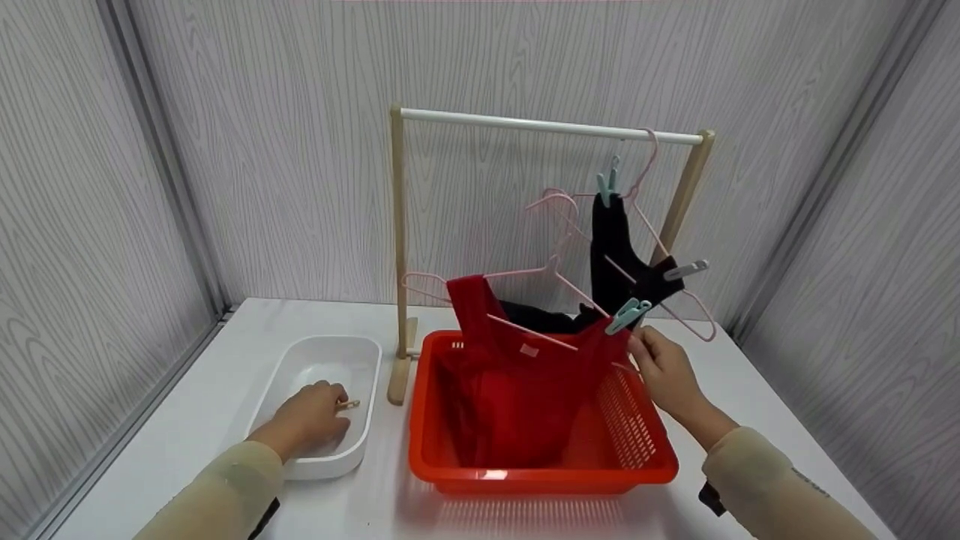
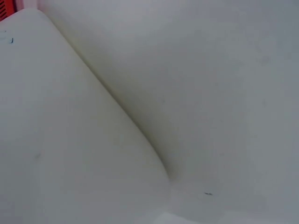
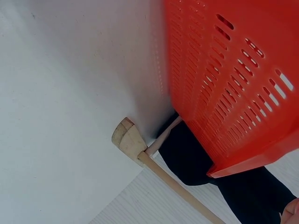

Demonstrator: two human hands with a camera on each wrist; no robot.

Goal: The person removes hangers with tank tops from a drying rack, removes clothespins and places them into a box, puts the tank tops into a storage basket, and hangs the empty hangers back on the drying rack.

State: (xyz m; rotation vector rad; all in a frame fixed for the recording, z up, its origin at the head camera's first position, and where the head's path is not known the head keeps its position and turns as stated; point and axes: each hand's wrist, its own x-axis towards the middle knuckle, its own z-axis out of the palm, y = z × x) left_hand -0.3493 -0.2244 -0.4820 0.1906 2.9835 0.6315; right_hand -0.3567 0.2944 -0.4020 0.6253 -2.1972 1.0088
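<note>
My left hand [image 1: 315,412] is inside a white tub [image 1: 274,390] and pinches a small tan clothespin [image 1: 347,405]. A red sleeveless top [image 1: 525,397] hangs on a pink hanger [image 1: 517,271], its lower part inside the red basket [image 1: 544,474]. A teal clothespin [image 1: 628,315] clips its right strap. At that side my right hand [image 1: 667,371] grips the hanger's end, partly hidden by the cloth. In the right wrist view, only fingertips [image 3: 290,213] show, beside black cloth [image 3: 187,154]. The left wrist view shows just white surfaces, no fingers.
Behind the basket stands a rack with a white rail [image 1: 525,122] and wooden posts [image 1: 400,225]. A black garment [image 1: 611,240] hangs from it on another pink hanger [image 1: 651,161], with a teal clothespin [image 1: 609,180] and a grey clothespin [image 1: 686,270]. Patterned walls enclose the white table [image 1: 202,420].
</note>
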